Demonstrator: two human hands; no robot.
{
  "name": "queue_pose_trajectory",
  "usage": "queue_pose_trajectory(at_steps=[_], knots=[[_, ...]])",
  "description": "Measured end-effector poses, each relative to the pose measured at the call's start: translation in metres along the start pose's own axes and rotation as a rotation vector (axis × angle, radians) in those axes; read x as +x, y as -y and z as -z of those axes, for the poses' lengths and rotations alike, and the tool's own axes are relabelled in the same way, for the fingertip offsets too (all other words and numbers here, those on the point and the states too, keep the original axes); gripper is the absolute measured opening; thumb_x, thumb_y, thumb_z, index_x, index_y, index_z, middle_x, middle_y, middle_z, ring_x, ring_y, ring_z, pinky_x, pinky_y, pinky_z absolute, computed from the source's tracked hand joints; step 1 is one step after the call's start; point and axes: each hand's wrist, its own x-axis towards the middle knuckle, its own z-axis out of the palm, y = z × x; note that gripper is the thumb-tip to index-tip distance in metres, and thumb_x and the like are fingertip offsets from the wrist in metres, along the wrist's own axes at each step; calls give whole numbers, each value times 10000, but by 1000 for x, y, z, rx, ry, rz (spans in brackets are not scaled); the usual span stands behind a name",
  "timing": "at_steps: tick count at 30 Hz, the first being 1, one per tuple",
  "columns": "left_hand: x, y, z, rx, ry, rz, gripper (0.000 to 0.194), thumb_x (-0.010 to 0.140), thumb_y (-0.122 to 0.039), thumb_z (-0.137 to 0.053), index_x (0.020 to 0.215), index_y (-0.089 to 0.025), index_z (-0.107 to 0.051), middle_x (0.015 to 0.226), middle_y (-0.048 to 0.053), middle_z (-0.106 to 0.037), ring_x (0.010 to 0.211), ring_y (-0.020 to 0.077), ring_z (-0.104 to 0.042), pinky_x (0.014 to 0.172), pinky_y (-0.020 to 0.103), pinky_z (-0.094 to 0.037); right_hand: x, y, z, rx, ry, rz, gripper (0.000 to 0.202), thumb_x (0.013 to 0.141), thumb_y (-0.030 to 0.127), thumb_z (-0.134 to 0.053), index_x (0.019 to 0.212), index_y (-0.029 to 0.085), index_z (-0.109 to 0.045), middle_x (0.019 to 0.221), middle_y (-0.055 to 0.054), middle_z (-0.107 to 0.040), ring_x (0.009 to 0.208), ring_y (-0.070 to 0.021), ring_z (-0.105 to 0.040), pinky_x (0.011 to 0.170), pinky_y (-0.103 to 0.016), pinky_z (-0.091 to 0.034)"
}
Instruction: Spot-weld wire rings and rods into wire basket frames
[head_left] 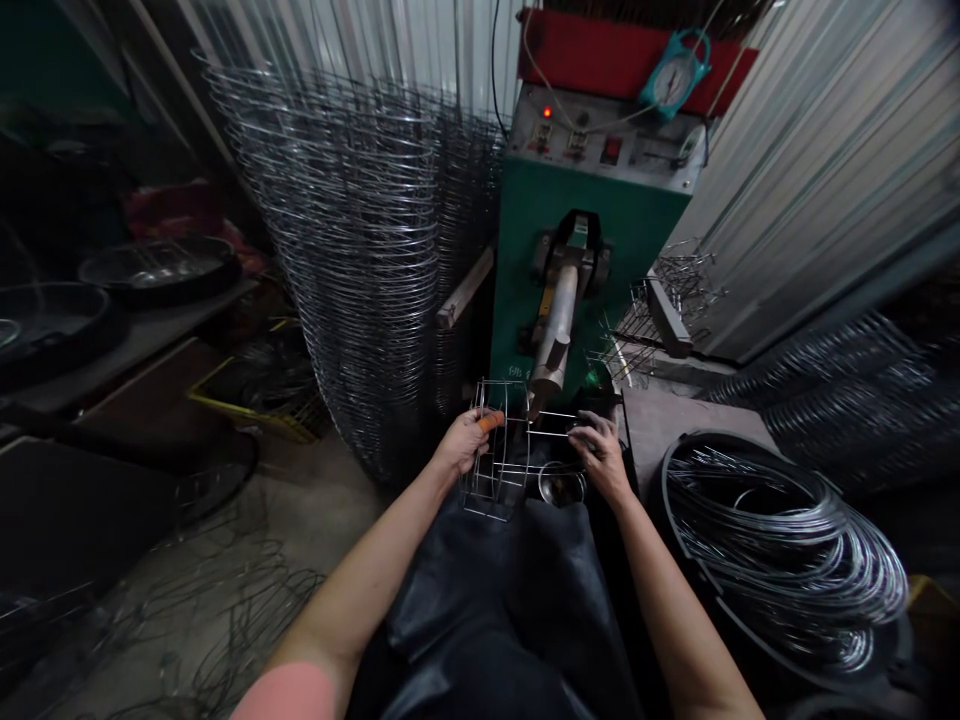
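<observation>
The wire frame (505,440) is held by the tip of the metal arm (559,325); contact is unclear. The left hand (461,442) grips its left side, the right hand (602,452) pinches rods at its right. A loose grip could tilt it; fingers straying beneath the arm could be squeezed. White marks (517,372) on the green machine (517,240) are illegible.

dim light; blurred, stretched edges
</observation>
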Motion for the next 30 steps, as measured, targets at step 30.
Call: queue_pose_trajectory(at_steps=[30], knots=[[27, -6, -3, -34, 26, 65, 369, 493, -260, -800, 663, -150, -491, 523, -68, -457, 370, 0, -220, 383, 180, -92, 24, -8, 8, 88, 123, -99, 310, 795, 501, -523, 777, 229, -670, 1125, -76, -588, 1088, -267, -437, 950, -449, -313]])
